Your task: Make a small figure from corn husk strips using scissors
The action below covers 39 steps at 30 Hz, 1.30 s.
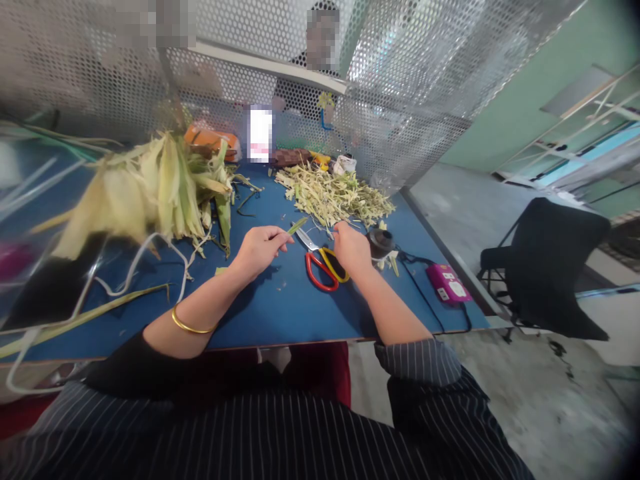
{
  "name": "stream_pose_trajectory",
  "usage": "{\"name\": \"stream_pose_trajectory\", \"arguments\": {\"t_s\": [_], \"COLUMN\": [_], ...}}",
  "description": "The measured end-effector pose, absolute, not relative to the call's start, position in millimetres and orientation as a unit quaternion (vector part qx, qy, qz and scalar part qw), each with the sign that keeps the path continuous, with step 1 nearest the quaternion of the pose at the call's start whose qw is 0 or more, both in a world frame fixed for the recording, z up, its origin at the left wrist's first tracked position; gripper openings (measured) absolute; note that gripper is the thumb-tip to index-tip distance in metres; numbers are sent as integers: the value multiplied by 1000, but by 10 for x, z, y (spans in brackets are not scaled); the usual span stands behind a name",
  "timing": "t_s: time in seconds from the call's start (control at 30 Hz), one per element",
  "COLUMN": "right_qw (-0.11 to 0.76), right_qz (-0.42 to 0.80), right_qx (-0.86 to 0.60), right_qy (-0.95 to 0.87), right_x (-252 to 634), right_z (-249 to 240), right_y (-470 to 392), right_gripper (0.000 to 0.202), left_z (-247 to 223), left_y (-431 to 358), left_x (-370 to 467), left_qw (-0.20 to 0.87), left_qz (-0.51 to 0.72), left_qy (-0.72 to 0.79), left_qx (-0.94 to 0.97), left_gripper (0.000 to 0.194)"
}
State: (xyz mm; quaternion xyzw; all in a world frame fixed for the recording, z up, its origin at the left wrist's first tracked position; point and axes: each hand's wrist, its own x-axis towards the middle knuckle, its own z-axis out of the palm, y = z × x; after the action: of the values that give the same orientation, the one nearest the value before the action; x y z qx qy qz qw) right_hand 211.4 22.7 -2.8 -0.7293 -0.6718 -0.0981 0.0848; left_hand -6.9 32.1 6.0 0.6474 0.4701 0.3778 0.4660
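Between the thumb and fingers of my left hand [263,248] is a narrow green corn husk strip [299,225], pointing away to the right. My right hand [353,250] is closed at the near edge of a pile of cut husk pieces [335,193]; what its fingertips pinch, if anything, is too small to make out. Scissors [321,269] with one red and one yellow handle lie between my hands, blades pointing away. Beside my right hand stands a dark round object [381,244]. A big bunch of pale corn husks [160,187] lies to the left.
A lit phone [260,135] stands at the back. A tablet-like dark panel [55,283] and white cable [143,257] are at left. A purple box [449,285] sits near the right edge. Perforated metal screens [410,93] rise behind; a person [320,40] is beyond them.
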Motion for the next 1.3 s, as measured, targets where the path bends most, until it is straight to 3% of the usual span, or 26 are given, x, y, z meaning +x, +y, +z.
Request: {"name": "stream_pose_trajectory", "arguments": {"t_s": [0.2,0.43,0.73,0.93,1.03,1.13,1.3], "right_qw": [84,68,93,78,111,186,164], "right_qz": [-180,-181,-191,-153,-159,-247,-234], "right_qx": [-633,-553,-381,-313,-354,-553,-643], "right_qy": [-748,-811,-900,-934,-915,-773,-711], "right_x": [1926,1693,1519,1465,1648,2042,2487], "right_z": [34,-6,-154,-136,-42,120,285], "right_y": [13,-254,-411,-585,-559,-365,-185], "right_gripper": [21,22,28,26,24,28,34], "left_z": [70,118,28,-10,-32,-37,-26], "left_y": [328,286,301,338,376,415,434], "left_x": [-65,-43,-17,-27,-32,-51,-69], "left_qw": [515,549,749,796,800,790,763], "left_qz": [360,312,213,184,229,265,304], "left_qy": [463,451,347,318,359,390,406], "left_qx": [625,631,523,481,422,391,401], "left_gripper": [20,23,14,13,12,10,11]}}
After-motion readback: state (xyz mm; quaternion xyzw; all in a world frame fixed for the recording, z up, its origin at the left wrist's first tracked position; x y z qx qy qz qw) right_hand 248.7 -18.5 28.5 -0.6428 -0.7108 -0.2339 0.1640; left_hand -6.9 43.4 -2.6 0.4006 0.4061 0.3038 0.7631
